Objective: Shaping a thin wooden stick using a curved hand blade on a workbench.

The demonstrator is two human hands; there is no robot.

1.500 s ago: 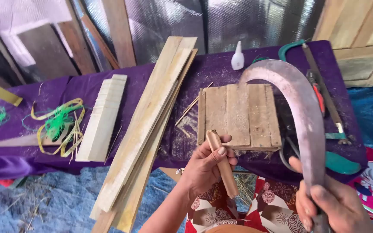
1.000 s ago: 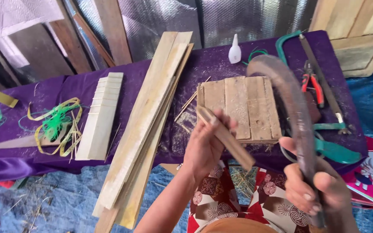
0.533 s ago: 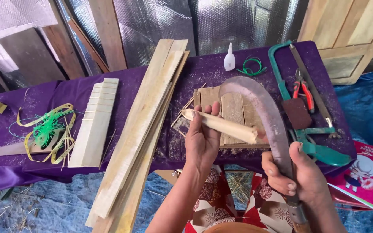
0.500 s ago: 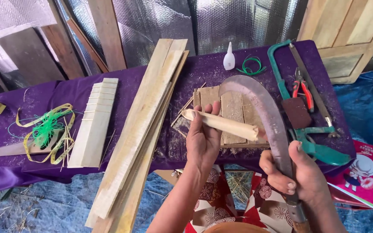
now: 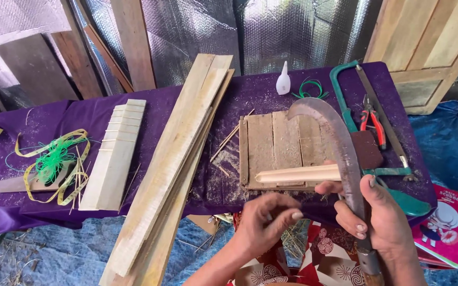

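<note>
My right hand (image 5: 380, 220) grips the handle of a curved, rusty sickle (image 5: 340, 143), blade pointing up and away. A pale split bamboo stick (image 5: 298, 173) lies level across a small wooden slat board (image 5: 276, 140). Its right end meets the blade, and a finger of my right hand touches it there. My left hand (image 5: 266, 225) hovers just below the stick with fingers loosely curled, holding nothing.
A purple-clothed table (image 5: 223, 100) bears long planks (image 5: 176, 159), a stack of short slats (image 5: 115, 151), green cord with yellow tape (image 5: 54, 161), a hand saw (image 5: 6, 184), a glue bottle (image 5: 283, 82), a green hacksaw (image 5: 369, 106) and red pliers (image 5: 373, 123). A book (image 5: 449, 222) lies lower right.
My left hand has let go of the bamboo stick and dropped below it. The stick has swung level, its end now against the sickle blade at my right hand.
</note>
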